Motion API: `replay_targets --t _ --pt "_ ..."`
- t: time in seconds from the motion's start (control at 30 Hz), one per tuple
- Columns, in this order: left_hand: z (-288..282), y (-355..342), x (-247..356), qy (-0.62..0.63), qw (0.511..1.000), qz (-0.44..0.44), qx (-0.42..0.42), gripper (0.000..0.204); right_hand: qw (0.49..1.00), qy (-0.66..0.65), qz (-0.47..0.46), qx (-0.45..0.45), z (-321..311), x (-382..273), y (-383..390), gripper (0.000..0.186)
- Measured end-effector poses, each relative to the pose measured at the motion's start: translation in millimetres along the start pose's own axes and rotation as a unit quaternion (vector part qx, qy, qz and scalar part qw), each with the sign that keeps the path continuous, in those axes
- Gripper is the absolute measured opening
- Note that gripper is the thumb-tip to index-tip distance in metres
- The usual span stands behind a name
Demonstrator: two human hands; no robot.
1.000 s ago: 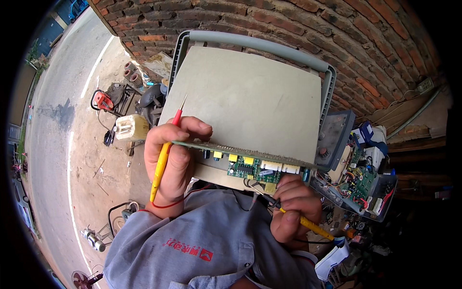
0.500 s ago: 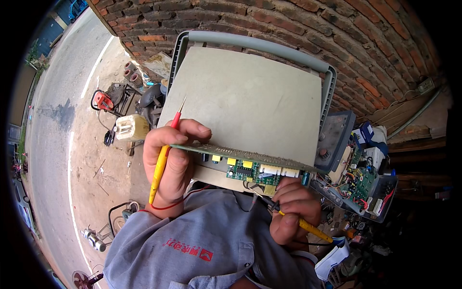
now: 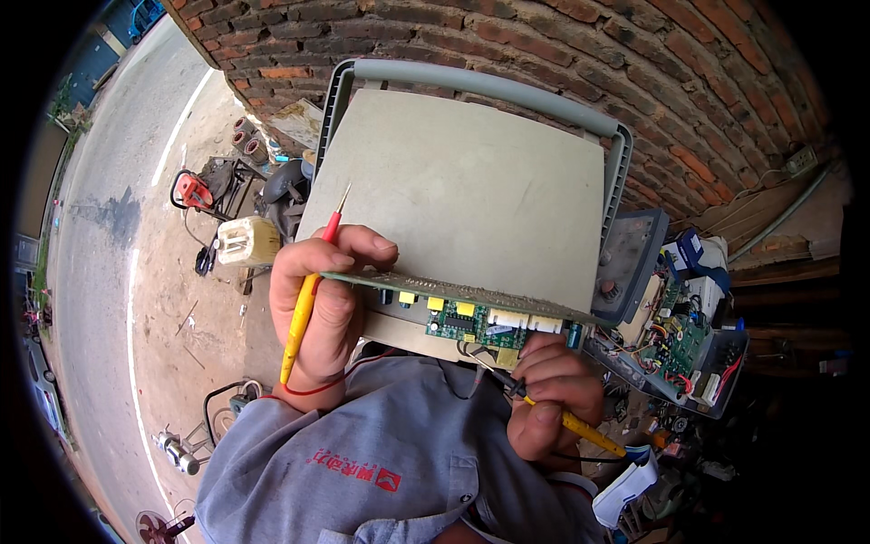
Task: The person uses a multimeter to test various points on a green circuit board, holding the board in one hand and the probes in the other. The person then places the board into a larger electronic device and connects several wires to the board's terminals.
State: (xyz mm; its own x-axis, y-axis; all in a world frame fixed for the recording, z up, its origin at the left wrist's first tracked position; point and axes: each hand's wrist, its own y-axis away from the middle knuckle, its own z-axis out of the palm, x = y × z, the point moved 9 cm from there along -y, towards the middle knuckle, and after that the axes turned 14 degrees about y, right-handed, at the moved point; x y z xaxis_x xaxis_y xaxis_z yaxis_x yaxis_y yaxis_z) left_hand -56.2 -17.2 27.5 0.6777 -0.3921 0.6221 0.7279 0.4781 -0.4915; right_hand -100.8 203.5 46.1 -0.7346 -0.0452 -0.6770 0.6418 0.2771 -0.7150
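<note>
My left hand [image 3: 331, 313] grips the left end of a green circuit board [image 3: 458, 319] along with a yellow-and-red test probe [image 3: 297, 331], whose metal tip points upward, away from the board. The board is tilted, solder side up, with yellow and white components along its near side. My right hand [image 3: 553, 399] is at the board's right underside, its fingers curled round a second yellow probe [image 3: 594, 431] with a black collar. That probe's tip reaches under the board; whether it touches anything, I cannot tell. Behind both hands lies a beige flat-topped surface [image 3: 453, 181] with a grey handle.
A brick wall [image 3: 498, 36] rises behind. An open grey case [image 3: 725, 358] of circuit boards and wires sits at right. At left are a cream jerrycan [image 3: 249, 245], a red tool [image 3: 193, 190] and a road [image 3: 109, 254]. A grey shirt front [image 3: 362, 444] fills the lower middle.
Since a second ago, the board and the left probe have shifted slightly down and left with my left hand. Between half a second ago and now, almost nothing has moved.
</note>
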Motion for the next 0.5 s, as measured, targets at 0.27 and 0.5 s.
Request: replay_targets --t 0.27,0.5 --pt "0 1 -2 -0.005 1.000 -0.022 -0.002 0.033 0.999 -0.022 -0.007 -0.030 -3 3 -1 0.017" --pt "9 -6 -3 -0.101 0.994 -0.033 -0.024 0.036 0.997 -0.069 0.019 -0.010 -2 9 -1 0.019"
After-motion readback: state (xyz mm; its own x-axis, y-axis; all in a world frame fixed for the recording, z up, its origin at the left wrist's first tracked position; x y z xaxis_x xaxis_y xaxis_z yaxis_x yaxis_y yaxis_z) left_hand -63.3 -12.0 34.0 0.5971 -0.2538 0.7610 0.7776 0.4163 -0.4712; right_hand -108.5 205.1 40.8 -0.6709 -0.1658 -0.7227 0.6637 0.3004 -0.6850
